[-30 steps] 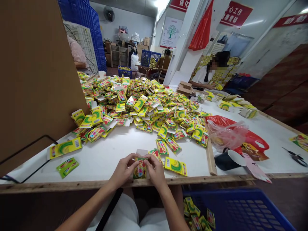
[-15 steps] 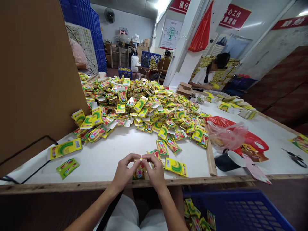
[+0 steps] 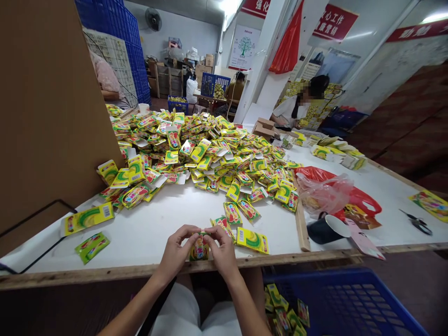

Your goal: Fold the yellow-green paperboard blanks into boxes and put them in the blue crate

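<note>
Close to the table's front edge, my left hand (image 3: 179, 249) and my right hand (image 3: 221, 247) pinch the upper end of one small printed box (image 3: 199, 247) from both sides. The box stands about upright, its red and green face toward me. Thumbs press on the near side, and the fingertips curl over the top, partly hiding it. Just right of my right hand lies a yellow box (image 3: 252, 240) with a green banana-like print. Behind the hands spreads a big heap of similar small boxes (image 3: 206, 151), several with white flaps sticking out.
On the left lie a yellow box (image 3: 87, 218) and green sachets (image 3: 92, 247) beside a large cardboard sheet (image 3: 52, 107). A wooden strip (image 3: 301, 228), dark cup (image 3: 327, 229), red bag (image 3: 366, 198) and scissors (image 3: 418, 223) are to the right. A blue crate (image 3: 350, 298) holds boxes below. A co-worker (image 3: 297, 105) sits beyond.
The white flap at the box's top no longer stands up between my fingertips; the fingers have pressed over it. The whole view has shifted slightly.
</note>
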A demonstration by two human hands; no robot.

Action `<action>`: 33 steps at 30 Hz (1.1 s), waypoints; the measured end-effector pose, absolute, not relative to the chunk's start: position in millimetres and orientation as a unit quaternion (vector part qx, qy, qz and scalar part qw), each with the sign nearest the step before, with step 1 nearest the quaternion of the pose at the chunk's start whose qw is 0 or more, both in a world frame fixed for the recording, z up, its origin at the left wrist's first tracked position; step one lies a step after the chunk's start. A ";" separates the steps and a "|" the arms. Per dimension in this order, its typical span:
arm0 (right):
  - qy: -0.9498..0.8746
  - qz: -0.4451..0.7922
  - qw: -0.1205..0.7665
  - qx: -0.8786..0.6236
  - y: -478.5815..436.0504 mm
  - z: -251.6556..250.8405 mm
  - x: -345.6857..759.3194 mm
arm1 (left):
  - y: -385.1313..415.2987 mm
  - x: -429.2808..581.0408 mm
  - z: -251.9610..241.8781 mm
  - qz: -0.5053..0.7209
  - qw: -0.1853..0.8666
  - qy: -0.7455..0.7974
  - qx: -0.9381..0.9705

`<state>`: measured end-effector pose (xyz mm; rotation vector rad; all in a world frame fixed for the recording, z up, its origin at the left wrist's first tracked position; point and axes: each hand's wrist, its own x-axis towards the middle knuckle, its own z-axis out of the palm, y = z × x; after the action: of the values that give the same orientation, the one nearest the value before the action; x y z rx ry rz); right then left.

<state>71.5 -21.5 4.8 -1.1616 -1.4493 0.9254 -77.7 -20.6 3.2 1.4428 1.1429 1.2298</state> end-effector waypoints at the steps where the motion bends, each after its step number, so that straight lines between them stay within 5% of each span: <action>1: -0.603 0.365 0.507 -0.496 -28.0 11.1 80.8 | -21.4 -78.2 2.6 0.496 0.447 0.461 0.585; 8: -0.628 0.100 0.390 -0.667 -67.3 63.8 210.4 | -17.8 -75.8 -1.3 0.453 0.430 0.524 0.579; 17: -0.701 0.080 0.204 -0.679 -14.5 -3.7 210.7 | -23.8 -78.0 -3.9 0.390 0.358 0.527 0.665; 22: -0.696 0.089 0.262 -0.662 -24.4 38.9 187.2 | -28.4 -64.8 -4.4 0.426 0.217 0.470 0.742; 26: -0.721 0.253 0.315 -0.563 -30.6 66.8 147.2 | -26.6 -43.5 5.0 0.422 0.166 0.385 0.804; 33: -0.563 0.448 0.519 -0.462 -19.4 26.7 101.7 | -26.4 -61.3 9.1 0.494 0.503 0.426 0.567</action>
<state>101.7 -19.4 26.7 -1.1072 -1.3512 1.0738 -61.3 -26.4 9.1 1.3695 1.0280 1.1940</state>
